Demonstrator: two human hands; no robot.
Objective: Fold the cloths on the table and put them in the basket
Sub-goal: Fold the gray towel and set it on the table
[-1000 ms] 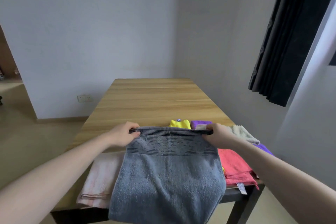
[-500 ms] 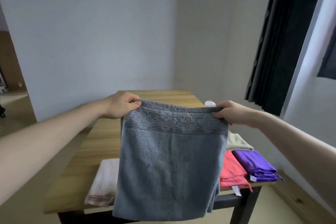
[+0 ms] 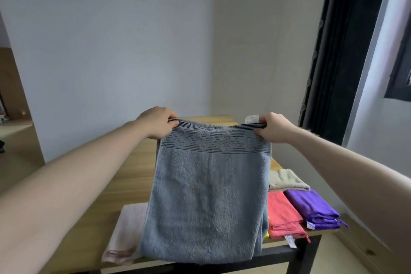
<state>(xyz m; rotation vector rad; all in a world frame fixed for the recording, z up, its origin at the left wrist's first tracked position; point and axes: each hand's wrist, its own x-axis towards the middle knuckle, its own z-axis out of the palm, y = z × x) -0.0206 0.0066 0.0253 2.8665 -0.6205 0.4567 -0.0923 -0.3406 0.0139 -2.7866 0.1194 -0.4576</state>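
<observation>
A grey-blue towel (image 3: pixel 206 202) with a patterned band hangs in front of me above the wooden table (image 3: pixel 126 176). My left hand (image 3: pixel 156 121) grips its top left corner and my right hand (image 3: pixel 274 128) grips its top right corner, beside a white label. The towel hangs doubled, its lower end near the table's front edge. Folded cloths lie on the table: a pale pink one (image 3: pixel 124 238) at the left, a coral one (image 3: pixel 283 216), a purple one (image 3: pixel 313 209) and a beige one (image 3: pixel 287 179) at the right. No basket is in view.
A dark curtain (image 3: pixel 335 51) hangs at the right next to a window. White walls meet in a corner behind the table. The table's black frame and leg (image 3: pixel 300 256) show at the front right. A doorway opens at the far left.
Both hands have lifted the grey-blue towel from the table's near edge up and away from me, so it now hangs in the air. The view has tilted upward.
</observation>
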